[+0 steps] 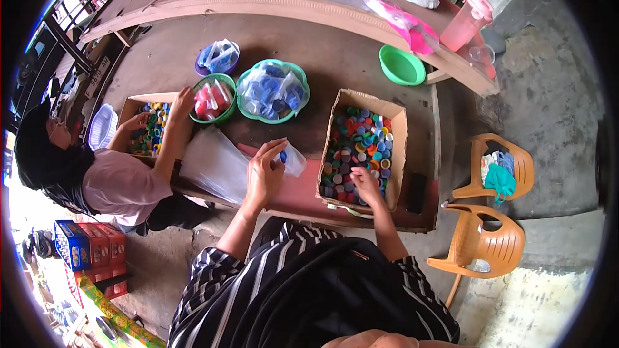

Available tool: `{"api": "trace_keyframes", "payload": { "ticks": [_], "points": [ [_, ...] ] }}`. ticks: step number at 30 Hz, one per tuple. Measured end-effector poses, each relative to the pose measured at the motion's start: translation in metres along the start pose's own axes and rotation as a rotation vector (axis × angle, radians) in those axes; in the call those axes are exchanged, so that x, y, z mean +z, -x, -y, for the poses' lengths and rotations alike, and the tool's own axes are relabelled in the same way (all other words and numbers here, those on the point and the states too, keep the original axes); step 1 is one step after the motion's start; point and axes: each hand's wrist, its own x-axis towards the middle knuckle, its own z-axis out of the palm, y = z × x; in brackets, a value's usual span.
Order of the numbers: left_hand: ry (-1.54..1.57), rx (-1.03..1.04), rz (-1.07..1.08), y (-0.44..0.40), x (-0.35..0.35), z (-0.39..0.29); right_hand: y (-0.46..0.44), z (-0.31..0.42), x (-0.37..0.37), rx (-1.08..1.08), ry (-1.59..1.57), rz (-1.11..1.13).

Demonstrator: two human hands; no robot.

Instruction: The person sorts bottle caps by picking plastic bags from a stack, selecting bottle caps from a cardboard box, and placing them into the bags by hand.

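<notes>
My left hand is closed on a small clear plastic bag with some blue caps inside. It is held above the near edge of the table. My right hand reaches over the near part of a cardboard box full of bottle caps in many colours. Its fingers look parted, just over the caps, and I see nothing between them. Flat clear plastic bags lie left of my left hand. Beyond it stands a teal basin holding filled bags of blue caps.
At left, a person reaches into another box of caps and to a green bowl with red-filled bags. A purple bowl, green basin, raised shelf and dark phone-like object surround. Orange chairs stand right.
</notes>
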Motion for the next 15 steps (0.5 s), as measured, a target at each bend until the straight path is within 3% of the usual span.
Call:
{"api": "trace_keyframes", "payload": {
  "ticks": [8, 11, 14, 15],
  "points": [
    [-0.017, -0.019, -0.013, 0.015, 0.014, -0.015, 0.000, -0.028, -0.034, 0.002, 0.192, 0.125],
    [-0.032, -0.012, -0.005, 0.019, 0.015, -0.020, -0.011, -0.018, -0.029, -0.054, 0.497, 0.232],
    [-0.054, -0.012, -0.010, 0.029, 0.016, -0.023, -0.026, 0.006, -0.029, 0.150, 0.311, 0.288],
    [-0.055, -0.008, -0.020, 0.032, 0.017, -0.023, -0.031, -0.010, -0.022, 0.063, 0.272, 0.161]
  ]
}}
